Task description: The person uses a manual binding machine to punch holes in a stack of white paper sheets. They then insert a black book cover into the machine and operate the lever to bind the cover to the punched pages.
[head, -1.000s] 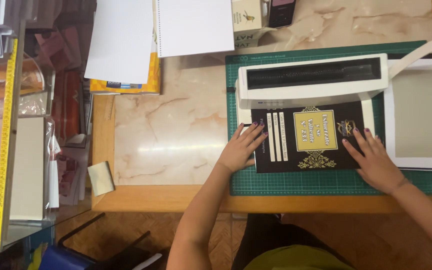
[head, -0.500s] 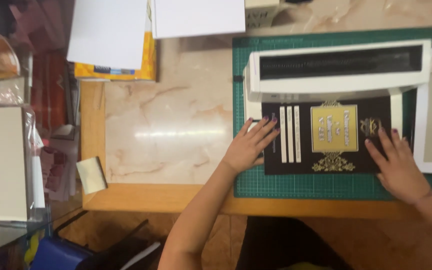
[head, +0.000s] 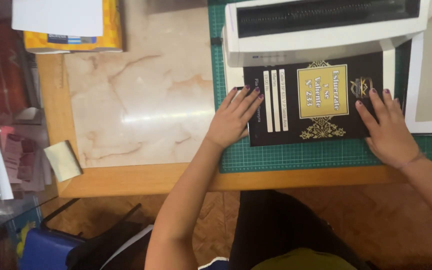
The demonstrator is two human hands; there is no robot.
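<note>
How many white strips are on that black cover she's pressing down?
3 white strips run side by side on the black cover, next to the left hand; the right hand rests at the opposite edge. More may be hidden under the hands.

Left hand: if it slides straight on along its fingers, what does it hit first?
The left hand lies flat with fingers pointing up and right, tips on the black cover. Straight on, it would likely cross that cover and first meet the front edge of the white binding machine; depth is hard to judge.
</note>
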